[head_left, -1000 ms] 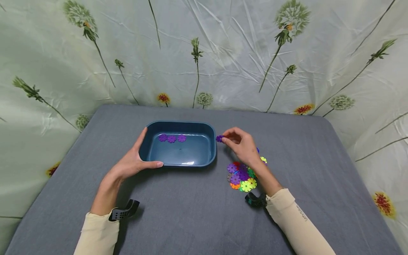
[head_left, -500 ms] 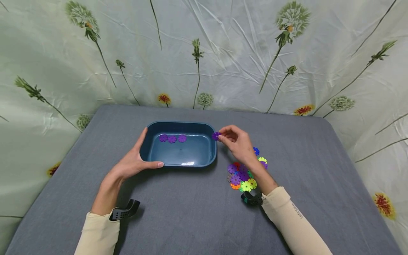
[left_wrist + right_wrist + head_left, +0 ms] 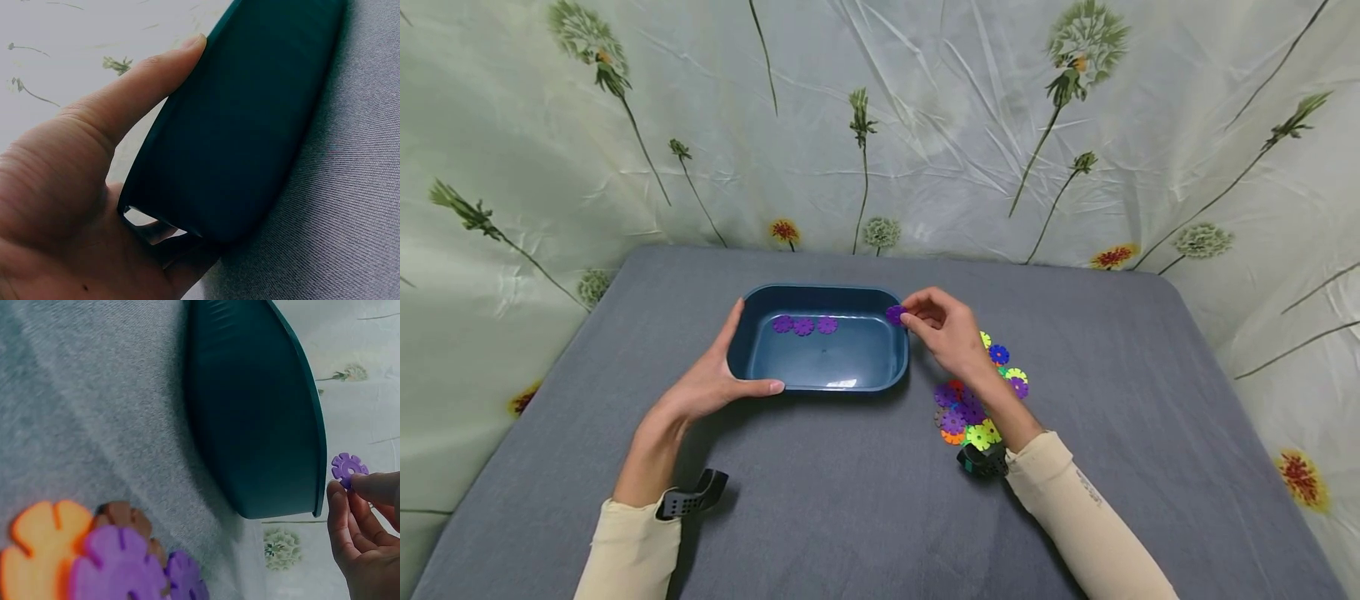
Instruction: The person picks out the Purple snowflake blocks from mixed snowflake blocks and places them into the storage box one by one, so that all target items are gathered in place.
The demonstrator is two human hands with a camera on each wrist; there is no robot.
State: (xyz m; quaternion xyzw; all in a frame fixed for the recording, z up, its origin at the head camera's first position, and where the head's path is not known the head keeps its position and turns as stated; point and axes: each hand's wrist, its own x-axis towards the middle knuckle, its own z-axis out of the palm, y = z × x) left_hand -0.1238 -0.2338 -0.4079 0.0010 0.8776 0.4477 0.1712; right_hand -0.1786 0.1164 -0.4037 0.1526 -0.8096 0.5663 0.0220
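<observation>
My left hand (image 3: 707, 379) grips the left end of a dark blue plastic basin (image 3: 820, 389), thumb along the near rim and fingers round the far side. In the left wrist view the thumb (image 3: 140, 87) lies on the rim. Between thumb and fingertips, my right hand (image 3: 951, 333) pinches a purple notched plastic disc (image 3: 895, 315), flower-shaped with a hole in its middle. It is held above the basin's right rim in the head view. Three more purple discs (image 3: 803, 327) lie in a row inside the basin, toward its far wall.
A pile of notched discs (image 3: 953, 421) in purple, orange, yellow-green and other colours lies on the grey cloth-covered table (image 3: 850, 500), partly under the right forearm. A blue disc (image 3: 998, 355) lies toward its far side. A flower-printed curtain (image 3: 940, 125) hangs behind the table.
My right hand has moved left and slightly away from me, carrying the purple disc from beside the basin to above its right rim. The left hand and basin have stayed put.
</observation>
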